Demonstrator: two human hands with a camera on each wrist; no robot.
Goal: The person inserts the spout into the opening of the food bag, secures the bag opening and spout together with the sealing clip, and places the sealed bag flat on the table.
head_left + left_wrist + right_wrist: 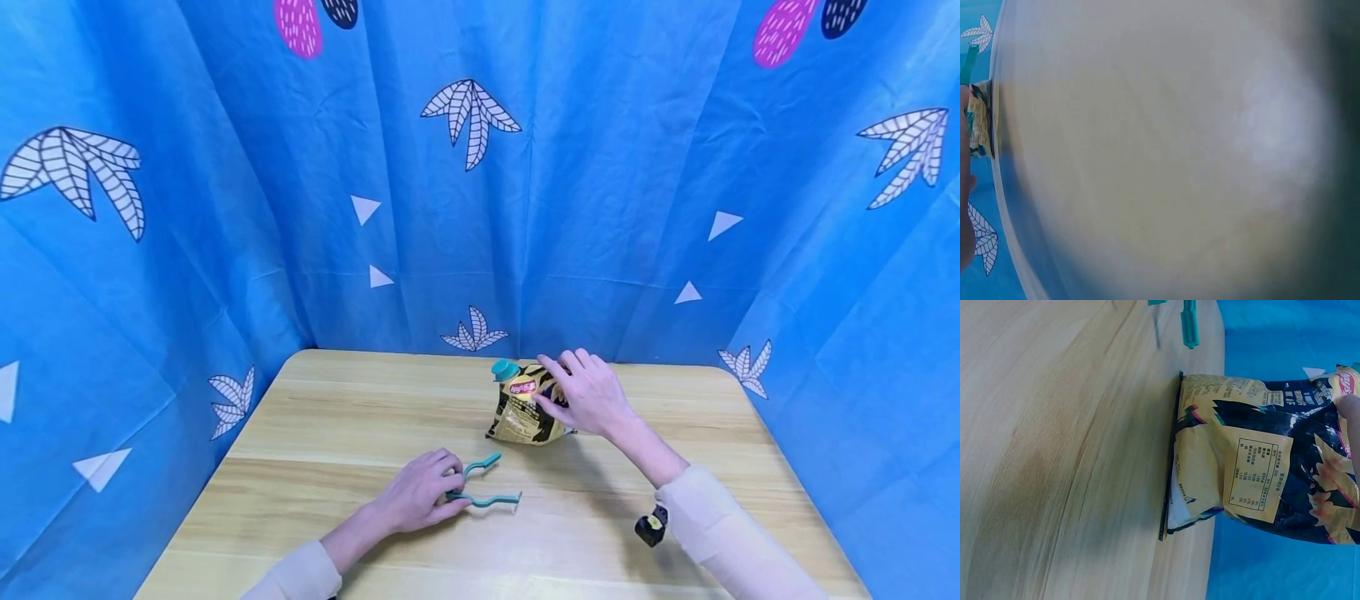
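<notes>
A gold-and-black Lay's chip bag (522, 415) stands on the table, bulging, with a round teal cap (505, 370) at its upper left corner. My right hand (592, 396) grips the bag's upper right side between thumb and fingers. In the right wrist view, the bag's printed back (1257, 465) faces the camera, and only a finger shows at the edge. Nearer the front, my left hand (423, 492) pinches a teal tongs-like clip (495, 501), whose two curved arms spread apart toward the bag. The left wrist view is mostly blurred; a sliver of bag (980, 119) shows there.
The light wood table (337, 417) has rounded back corners. Blue patterned curtains (600, 208) surround it at the back and both sides. A small black device (651, 527) hangs at the right wrist.
</notes>
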